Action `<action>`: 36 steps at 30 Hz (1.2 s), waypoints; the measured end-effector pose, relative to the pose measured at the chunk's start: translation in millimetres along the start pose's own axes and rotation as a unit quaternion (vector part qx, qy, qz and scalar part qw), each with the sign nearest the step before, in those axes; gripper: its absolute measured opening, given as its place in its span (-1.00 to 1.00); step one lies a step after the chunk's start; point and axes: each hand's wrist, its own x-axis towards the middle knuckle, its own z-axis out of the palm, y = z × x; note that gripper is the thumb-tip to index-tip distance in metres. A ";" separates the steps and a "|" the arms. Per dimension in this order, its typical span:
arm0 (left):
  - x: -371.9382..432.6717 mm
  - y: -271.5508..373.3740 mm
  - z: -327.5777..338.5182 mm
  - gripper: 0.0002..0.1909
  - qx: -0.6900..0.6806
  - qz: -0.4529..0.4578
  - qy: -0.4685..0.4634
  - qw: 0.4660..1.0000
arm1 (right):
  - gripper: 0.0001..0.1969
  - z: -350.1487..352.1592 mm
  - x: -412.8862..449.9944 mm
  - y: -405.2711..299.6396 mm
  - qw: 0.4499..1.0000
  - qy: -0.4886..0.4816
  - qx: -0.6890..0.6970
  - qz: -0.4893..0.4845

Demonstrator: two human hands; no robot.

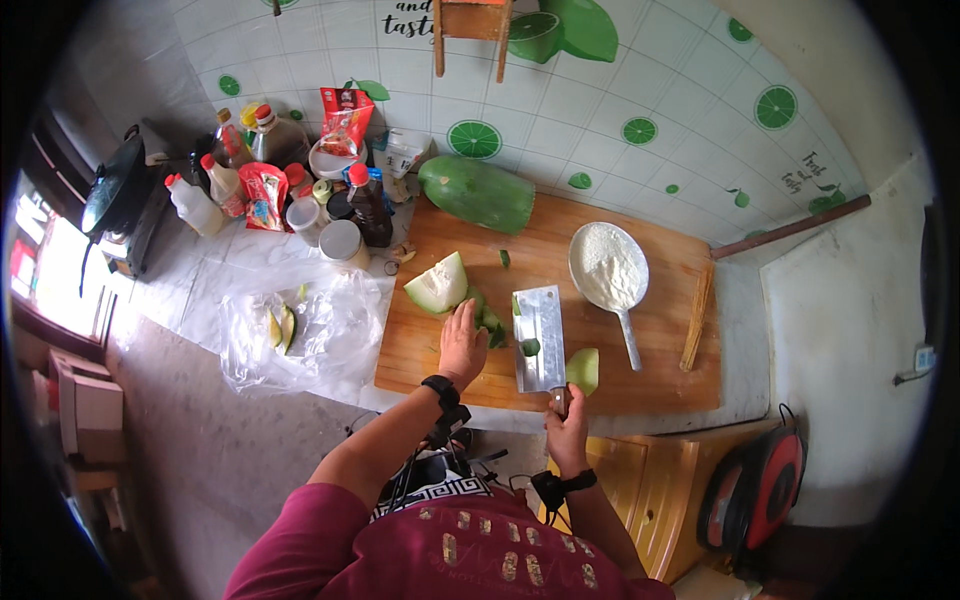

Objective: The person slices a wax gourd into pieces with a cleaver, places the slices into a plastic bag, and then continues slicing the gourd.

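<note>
My right hand point(568, 431) grips the wooden handle of a cleaver point(540, 330), whose broad blade lies nearly flat over the wooden board point(637, 394). Bits of green peel point(530, 347) cling to the blade. Beside the handle, a pale green melon piece point(583, 370) rests on the board. My left hand point(462, 345) is at the green peel pieces point(489, 319), fingers extended; whether it touches them is unclear. Just above it sits a cut wedge of winter melon point(439, 285) with white flesh. The large green winter melon point(478, 195) lies at the board's back edge.
A ladle of white powder point(608, 266) and a bundle of thin sticks point(697, 319) lie on the board's right side. Left of it, a clear plastic bag point(330, 322) holds peel strips point(287, 328). Bottles point(369, 206) and jars point(343, 244) crowd the back left; a wok point(116, 184) stands beyond.
</note>
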 end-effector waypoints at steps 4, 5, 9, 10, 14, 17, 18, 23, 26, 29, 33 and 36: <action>10.9 9.8 -1.2 -0.23 0.118 -0.020 -0.086 0.989 | -0.39 16.8 -2.9 16.1 0.997 -0.035 0.052 0.052; 14.0 13.9 0.7 -0.20 0.146 -0.023 -0.089 0.985 | -0.37 20.5 -0.9 18.8 0.991 -0.037 0.097 0.085; 20.8 16.8 12.2 -0.16 0.183 -0.042 -0.077 0.979 | -0.36 37.6 8.3 33.1 0.995 -0.061 0.055 0.050; 21.9 22.4 17.3 -0.16 0.179 -0.038 -0.080 0.980 | -0.41 42.5 7.0 37.2 0.994 -0.069 0.063 0.061; 15.9 12.4 16.0 -0.14 0.127 -0.080 -0.077 0.986 | -0.34 59.5 13.4 -3.7 0.968 -0.169 0.116 0.143; 10.2 7.5 20.9 -0.13 0.115 -0.058 -0.084 0.988 | -0.34 55.1 14.5 -3.4 0.947 -0.195 0.176 0.183; 11.0 9.7 21.9 -0.12 0.116 -0.040 -0.091 0.988 | -0.33 52.7 15.9 -0.8 0.962 -0.161 0.174 0.134; 10.7 17.7 18.2 -0.09 0.184 -0.071 -0.048 0.979 | -0.33 41.0 25.9 -0.6 0.982 -0.120 0.116 0.084; 14.6 19.5 12.4 -0.09 0.173 -0.130 -0.059 0.974 | -0.34 38.2 37.3 -26.7 0.967 -0.222 0.066 0.107; 14.8 23.4 16.4 -0.14 0.149 -0.123 -0.060 0.979 | -0.36 42.1 31.9 -9.4 0.957 -0.213 0.159 0.115; -4.0 16.9 20.7 -0.22 0.181 -0.094 -0.050 0.978 | -0.37 36.1 21.5 -7.7 0.919 -0.242 0.277 0.145; -18.8 25.3 24.8 -0.32 0.178 -0.049 -0.048 0.982 | -0.36 22.2 10.2 -9.2 0.918 -0.225 0.293 0.146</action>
